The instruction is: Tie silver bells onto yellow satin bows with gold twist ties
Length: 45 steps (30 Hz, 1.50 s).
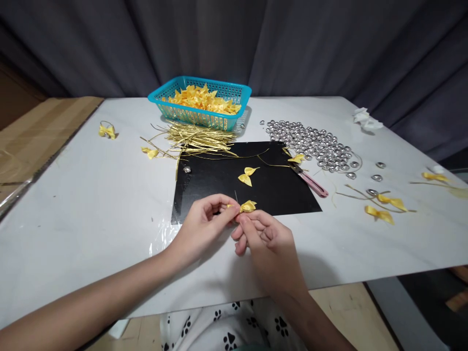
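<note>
Just above the near edge of a black mat (208,187), a small yellow ribbon bow (248,206) is pinched between my two hands. My left hand (208,217) closes thumb and fingertips on the bow's left side. From the right, my right hand (268,239) pinches its underside, the other fingers curled below. A thin wire end sticks up beside the left fingertips. On the mat beyond lies another yellow ribbon bow (248,176). The fingers hide the middle of the held bow.
A turquoise basket (197,116) of yellow bows stands at the back, with gold wire ties (201,139) before it. Silver beads (310,144) are heaped right of centre. A pink-handled cutter (310,183) crosses the mat's right edge. Finished-looking bows (380,214) lie at right.
</note>
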Each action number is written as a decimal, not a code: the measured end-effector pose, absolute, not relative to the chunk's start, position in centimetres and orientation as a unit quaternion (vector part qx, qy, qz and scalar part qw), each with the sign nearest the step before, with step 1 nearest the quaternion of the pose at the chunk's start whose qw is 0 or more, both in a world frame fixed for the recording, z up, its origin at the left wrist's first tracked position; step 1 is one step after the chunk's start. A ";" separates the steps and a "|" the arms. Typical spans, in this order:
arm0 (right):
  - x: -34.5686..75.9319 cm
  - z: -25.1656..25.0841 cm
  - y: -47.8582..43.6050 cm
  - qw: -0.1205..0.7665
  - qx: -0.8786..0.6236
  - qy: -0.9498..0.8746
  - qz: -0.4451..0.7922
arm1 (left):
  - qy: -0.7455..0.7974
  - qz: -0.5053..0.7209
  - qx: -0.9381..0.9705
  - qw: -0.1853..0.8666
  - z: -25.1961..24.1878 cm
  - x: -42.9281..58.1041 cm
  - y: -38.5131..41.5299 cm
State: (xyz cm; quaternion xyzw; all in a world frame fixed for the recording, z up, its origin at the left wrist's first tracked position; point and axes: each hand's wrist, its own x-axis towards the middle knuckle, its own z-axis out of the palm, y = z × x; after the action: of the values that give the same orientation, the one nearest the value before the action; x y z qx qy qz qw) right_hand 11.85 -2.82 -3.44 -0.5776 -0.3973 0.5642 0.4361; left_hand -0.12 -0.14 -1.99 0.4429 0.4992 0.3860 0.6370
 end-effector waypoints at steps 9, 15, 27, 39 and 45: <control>11.5 -3.5 -2.6 0.435 -0.583 -0.395 0.562 | 0.484 0.386 0.472 0.627 -1.9 0.0 -0.3; 11.6 -3.5 -2.9 0.429 -0.595 -0.436 0.522 | 0.514 0.386 0.483 0.595 -2.2 -0.3 -0.4; 12.3 -3.2 -4.0 0.433 -0.626 -0.535 0.365 | 0.524 0.422 0.445 0.591 -2.4 -0.4 -0.3; 15.2 -2.2 -2.2 0.448 -0.562 -0.371 0.588 | 0.542 0.434 0.447 0.563 -2.3 -0.6 0.2; 14.6 -2.1 -2.8 0.461 -0.399 -0.296 0.735 | 0.534 0.418 0.476 0.560 -1.9 -0.5 -0.1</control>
State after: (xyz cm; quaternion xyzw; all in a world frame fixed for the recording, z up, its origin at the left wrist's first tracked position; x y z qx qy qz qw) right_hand 14.60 -2.83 -2.12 -0.3994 -0.2965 0.7351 0.4607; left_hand -0.50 -0.06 -1.93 0.4763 0.5336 0.4176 0.5604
